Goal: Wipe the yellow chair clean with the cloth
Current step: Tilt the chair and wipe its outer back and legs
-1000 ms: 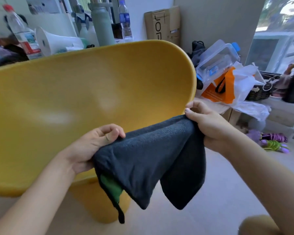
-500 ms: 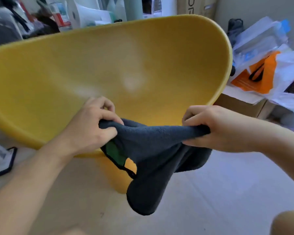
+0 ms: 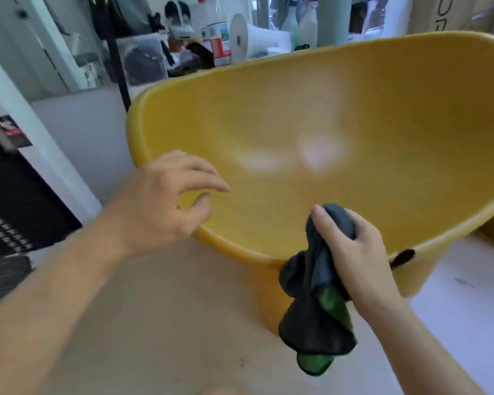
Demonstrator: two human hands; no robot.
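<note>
The yellow chair (image 3: 354, 115) is a big rounded shell that fills the middle and right of the head view, with pale shiny patches on its inner face. My right hand (image 3: 351, 252) grips the bunched dark grey cloth (image 3: 311, 317) just over the shell's front rim; the cloth's green edge hangs down below my fist. My left hand (image 3: 166, 201) hovers at the shell's left front rim with fingers loosely spread and nothing in it.
A cluttered shelf with bottles and a white paper roll (image 3: 248, 38) stands behind the chair. A black panel (image 3: 15, 201) is at the far left, a cardboard box (image 3: 457, 12) at the top right. Pale floor (image 3: 169, 323) lies in front.
My left hand has let go of the cloth and moved left to the chair's rim. My right hand now holds the cloth alone, bunched up. The view has swung left.
</note>
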